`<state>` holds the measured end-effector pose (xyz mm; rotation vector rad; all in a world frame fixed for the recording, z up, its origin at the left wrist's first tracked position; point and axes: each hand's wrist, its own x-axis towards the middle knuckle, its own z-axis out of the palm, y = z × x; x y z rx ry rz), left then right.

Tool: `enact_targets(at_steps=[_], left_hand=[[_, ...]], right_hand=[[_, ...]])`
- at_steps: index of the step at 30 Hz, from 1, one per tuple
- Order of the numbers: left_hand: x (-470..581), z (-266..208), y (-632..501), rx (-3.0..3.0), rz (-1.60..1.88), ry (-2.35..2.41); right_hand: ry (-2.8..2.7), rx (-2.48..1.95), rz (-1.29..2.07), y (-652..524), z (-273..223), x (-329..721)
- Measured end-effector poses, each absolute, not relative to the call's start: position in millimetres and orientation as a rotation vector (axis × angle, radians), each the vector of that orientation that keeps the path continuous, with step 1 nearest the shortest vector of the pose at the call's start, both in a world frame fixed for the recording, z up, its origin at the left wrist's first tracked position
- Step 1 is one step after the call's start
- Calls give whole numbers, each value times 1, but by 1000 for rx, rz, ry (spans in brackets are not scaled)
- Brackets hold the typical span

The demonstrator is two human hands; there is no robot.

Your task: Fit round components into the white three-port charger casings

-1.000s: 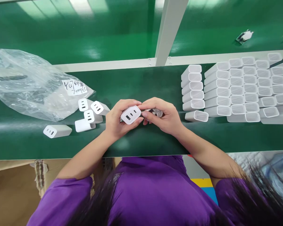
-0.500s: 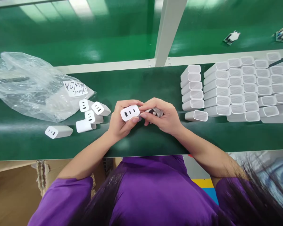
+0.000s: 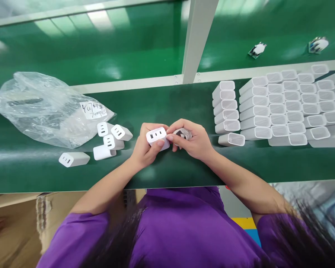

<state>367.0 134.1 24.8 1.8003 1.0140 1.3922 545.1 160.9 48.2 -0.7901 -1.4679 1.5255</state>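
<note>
My left hand [image 3: 146, 147] grips a white USB charger [image 3: 157, 134], thumb on its front and fingers behind. The charger's port face, with three dark slots, is tilted up toward me. At the charger's right edge, my right hand [image 3: 194, 139] has its thumb and forefinger pinched together. A crumpled greyish-white wad [image 3: 183, 134] with a dark patch sits in the curl of that hand; its kind is not clear. To the left of my left hand, several similar white chargers [image 3: 122, 132] lie in a loose cluster, with one charger [image 3: 74, 159] apart from them.
A clear plastic bag [image 3: 44, 111] with a handwritten label [image 3: 93, 110] lies at the left. Rows of open white housings [image 3: 255, 133] fill the right side of the green bench [image 3: 170, 175]. Two small circuit boards [image 3: 257, 50] [image 3: 318, 45] lie beyond the metal rail [image 3: 156, 80].
The charger in my left hand has tipped, so more of its lower side shows. My right fingertips remain at its right edge. The whole view has shifted slightly.
</note>
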Motion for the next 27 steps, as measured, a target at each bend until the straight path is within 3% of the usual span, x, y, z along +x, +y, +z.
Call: enact_targets(at_steps=[5, 10, 16, 27], left_hand=[[355, 31, 139, 1658, 1121, 1226], [321, 76, 172, 1545, 1039, 1670], [287, 129, 274, 1708, 458, 2231], [299, 107, 372, 1618, 174, 2408]], right_hand=[[-1414, -883, 1602, 161, 43, 541], [-1585, -931, 1584, 152, 30, 531], [-1899, -869, 1393, 144, 21, 527], [-2105, -880, 1158, 151, 13, 525]])
